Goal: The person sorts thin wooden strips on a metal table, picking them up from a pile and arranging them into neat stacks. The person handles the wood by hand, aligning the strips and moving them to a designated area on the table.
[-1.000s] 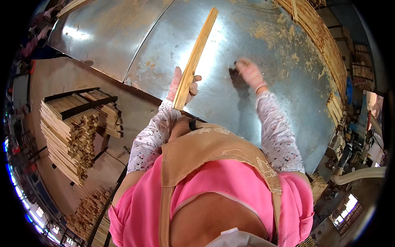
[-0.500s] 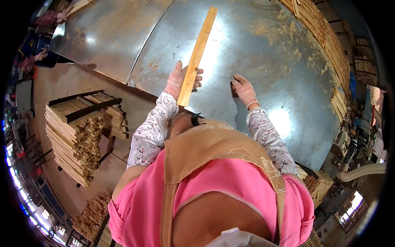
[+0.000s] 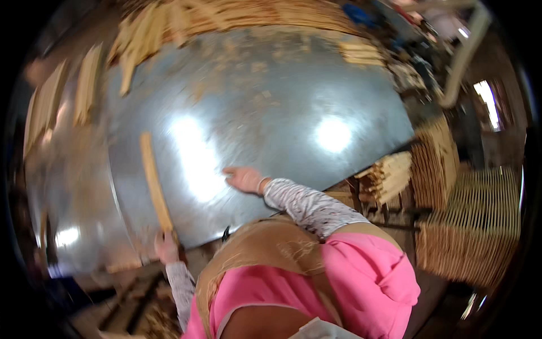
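Observation:
A long, narrow wooden strip (image 3: 152,178) points away from me over the left part of the metal-topped table (image 3: 265,124). Its near end is in my left hand (image 3: 166,247), which is gloved and closed around it at the table's front edge. My right hand (image 3: 244,178), gloved too, is over the middle of the tabletop beside a bright reflection. Nothing shows in it; its fingertips point left, slightly apart and a little blurred. Whether it touches the metal I cannot tell.
Many wooden strips (image 3: 243,16) line the far edge, some jutting inward. More bundles (image 3: 87,85) lie at the far left, and a small bundle (image 3: 361,53) at the far right. Stacked strips (image 3: 468,248) stand on the right, beyond the table's edge.
My view has swung to the right, so the stacks on the right now show. The strip stays in my left hand, now farther from my right hand.

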